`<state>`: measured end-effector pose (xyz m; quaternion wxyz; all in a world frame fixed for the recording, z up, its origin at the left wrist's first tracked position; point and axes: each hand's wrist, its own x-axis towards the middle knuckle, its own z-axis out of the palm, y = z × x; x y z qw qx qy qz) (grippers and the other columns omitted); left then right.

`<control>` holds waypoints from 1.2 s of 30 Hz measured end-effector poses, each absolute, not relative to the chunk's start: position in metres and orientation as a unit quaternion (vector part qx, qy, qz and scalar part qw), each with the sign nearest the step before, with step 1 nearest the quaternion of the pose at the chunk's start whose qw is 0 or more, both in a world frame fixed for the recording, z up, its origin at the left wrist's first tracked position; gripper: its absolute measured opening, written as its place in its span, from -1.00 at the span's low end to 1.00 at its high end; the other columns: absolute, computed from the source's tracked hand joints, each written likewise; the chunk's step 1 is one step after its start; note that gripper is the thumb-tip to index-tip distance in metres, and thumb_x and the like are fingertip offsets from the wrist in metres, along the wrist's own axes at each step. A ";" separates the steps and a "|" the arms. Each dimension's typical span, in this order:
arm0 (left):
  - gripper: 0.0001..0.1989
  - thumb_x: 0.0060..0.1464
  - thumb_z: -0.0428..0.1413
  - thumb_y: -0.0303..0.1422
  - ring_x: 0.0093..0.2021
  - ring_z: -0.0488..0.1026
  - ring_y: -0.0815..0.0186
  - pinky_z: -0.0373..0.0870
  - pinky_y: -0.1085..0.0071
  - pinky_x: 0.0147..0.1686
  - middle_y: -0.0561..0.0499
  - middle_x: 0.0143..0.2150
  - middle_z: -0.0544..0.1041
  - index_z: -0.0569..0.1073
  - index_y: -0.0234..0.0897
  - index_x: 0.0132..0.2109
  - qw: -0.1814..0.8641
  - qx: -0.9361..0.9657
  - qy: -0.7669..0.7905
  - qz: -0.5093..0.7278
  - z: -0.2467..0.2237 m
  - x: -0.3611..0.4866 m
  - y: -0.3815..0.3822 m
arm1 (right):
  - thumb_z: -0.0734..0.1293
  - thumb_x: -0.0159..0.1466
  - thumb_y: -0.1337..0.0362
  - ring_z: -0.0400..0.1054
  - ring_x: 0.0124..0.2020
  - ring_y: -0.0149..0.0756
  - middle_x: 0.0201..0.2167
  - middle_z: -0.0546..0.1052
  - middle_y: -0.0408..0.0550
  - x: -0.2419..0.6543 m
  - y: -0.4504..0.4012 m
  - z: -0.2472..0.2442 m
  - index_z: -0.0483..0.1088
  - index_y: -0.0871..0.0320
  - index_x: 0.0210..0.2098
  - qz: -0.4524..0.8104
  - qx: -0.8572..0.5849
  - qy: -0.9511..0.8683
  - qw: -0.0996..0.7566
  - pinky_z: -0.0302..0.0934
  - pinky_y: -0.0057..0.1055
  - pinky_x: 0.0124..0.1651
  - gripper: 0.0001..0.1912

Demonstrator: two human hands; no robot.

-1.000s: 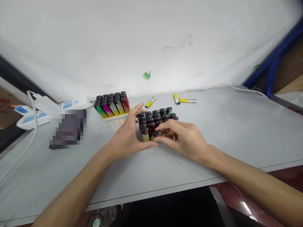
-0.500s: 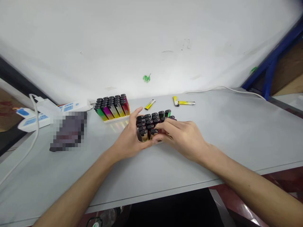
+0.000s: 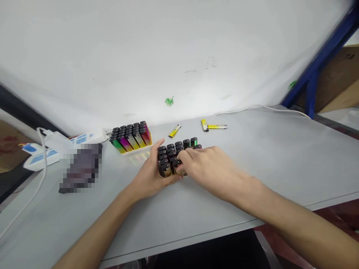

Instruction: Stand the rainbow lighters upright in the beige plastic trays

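Note:
Black-topped lighters stand upright in rows in a low tray on the table in front of me. My left hand wraps round the tray's left end and front, thumb up along the side. Over the front right of the rows, my right hand is closed, its fingertips pinching the top of a lighter that they partly cover. A green lighter shows in the back row. Behind and to the left stands another tray of lighters, with green, purple, silver, yellow and red bodies.
Three yellow-and-silver lighters lie near the wall: one lighter alone, and an upright-lying lighter touching a sideways lighter. Power strips, a white cable and a blurred dark item occupy the left side.
My right hand has moved slightly left over the front row, fingers still closed at the lighter tops. My left hand keeps its hold on the tray. The camera view has shifted a little.

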<state>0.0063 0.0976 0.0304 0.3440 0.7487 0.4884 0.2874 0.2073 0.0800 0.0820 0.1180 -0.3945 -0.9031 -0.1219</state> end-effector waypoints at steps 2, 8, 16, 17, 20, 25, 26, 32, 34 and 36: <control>0.11 -0.02 0.31 -0.13 -0.19 0.55 0.16 0.53 0.15 -0.19 -0.02 -0.10 0.53 -0.30 -0.07 0.40 0.364 0.740 0.489 0.285 0.030 0.006 0.098 | 0.37 0.26 0.40 0.31 -0.58 -0.34 -0.50 0.53 -0.02 0.203 0.080 0.086 0.42 0.23 -0.38 -0.120 -0.389 -0.905 0.124 -0.30 -0.34 -0.58 -0.92; 0.03 -0.04 0.31 -0.04 0.10 0.47 0.01 0.45 0.01 0.05 -0.15 0.15 0.44 -0.13 -0.08 0.39 0.300 0.746 0.519 0.289 0.027 0.005 0.099 | 0.18 0.41 -0.02 0.23 -0.59 -0.37 -0.58 0.46 -0.06 0.227 0.120 0.095 0.42 0.15 -0.47 -0.111 -0.484 -0.839 0.221 -0.20 -0.37 -0.51 -0.52; 0.06 0.01 0.27 -0.05 0.24 0.36 -0.02 0.32 -0.08 0.20 -0.17 0.27 0.36 -0.24 -0.01 0.43 0.300 0.765 0.511 0.253 0.023 0.000 0.099 | 0.09 0.42 0.01 0.41 -0.31 -0.16 -0.08 0.47 0.10 0.289 0.190 0.034 0.43 0.03 0.04 0.012 -0.636 -0.761 0.128 0.14 -0.30 -0.33 -0.59; 0.07 0.00 0.28 -0.04 0.29 0.31 -0.03 0.27 -0.10 0.24 -0.18 0.32 0.31 -0.25 0.00 0.43 0.294 0.767 0.514 0.247 0.021 -0.001 0.100 | 0.11 0.41 -0.02 0.41 -0.29 -0.16 -0.07 0.46 0.10 0.290 0.190 0.029 0.44 0.04 -0.01 0.037 -0.639 -0.758 0.123 0.17 -0.28 -0.30 -0.59; 0.11 -0.03 0.29 -0.01 0.38 0.16 -0.08 0.15 -0.16 0.31 -0.20 0.42 0.12 -0.26 0.01 0.43 0.278 0.773 0.521 0.232 0.017 -0.006 0.102 | 0.13 0.37 -0.09 0.41 -0.28 -0.16 -0.05 0.43 0.11 0.289 0.185 0.023 0.42 0.10 -0.09 0.051 -0.663 -0.733 0.143 0.23 -0.26 -0.26 -0.55; 0.08 -0.05 0.29 0.01 0.45 -0.02 -0.11 0.03 -0.17 0.35 -0.18 0.48 -0.05 -0.20 0.01 0.43 0.244 0.792 0.511 0.227 0.016 -0.008 0.105 | 0.13 0.37 -0.09 0.41 -0.21 -0.10 0.06 0.35 0.15 0.289 0.188 0.022 0.29 0.00 0.18 0.029 -0.664 -0.730 0.159 0.25 -0.23 -0.25 -0.49; 0.08 -0.04 0.29 0.00 0.45 -0.02 -0.10 0.04 -0.16 0.35 -0.19 0.48 -0.05 -0.20 -0.01 0.43 0.244 0.792 0.511 0.227 0.017 -0.007 0.104 | 0.13 0.37 -0.08 0.41 -0.20 -0.10 0.05 0.35 0.15 0.290 0.188 0.022 0.31 -0.01 0.16 0.036 -0.663 -0.730 0.160 0.25 -0.22 -0.24 -0.51; 0.10 -0.07 0.30 0.01 0.44 -0.01 -0.10 0.03 -0.15 0.35 -0.18 0.47 -0.02 -0.18 -0.02 0.43 0.239 0.790 0.519 0.223 0.021 -0.005 0.102 | 0.27 0.29 -0.04 0.35 -0.01 -0.02 -0.11 0.48 0.10 0.296 0.179 0.020 0.37 0.12 -0.10 0.059 -0.647 -0.734 0.197 0.25 -0.26 -0.18 -0.62; 0.11 -0.09 0.31 0.02 0.44 -0.02 -0.13 0.04 -0.18 0.34 -0.17 0.46 -0.01 -0.18 0.01 0.42 0.229 0.793 0.519 0.222 0.020 -0.007 0.104 | 0.28 0.25 -0.06 0.35 -0.01 0.04 -0.09 0.48 0.16 0.297 0.176 0.020 0.39 0.16 -0.09 0.042 -0.669 -0.719 0.182 0.25 -0.18 -0.14 -0.56; 0.11 -0.12 0.32 0.03 0.43 -0.01 -0.15 0.05 -0.21 0.32 -0.18 0.45 0.02 -0.15 0.02 0.41 0.214 0.798 0.517 0.223 0.017 -0.008 0.106 | 0.29 0.24 -0.04 0.36 -0.05 0.07 -0.08 0.47 0.20 0.300 0.176 0.022 0.44 0.17 -0.16 0.035 -0.687 -0.707 0.164 0.24 -0.11 -0.10 -0.59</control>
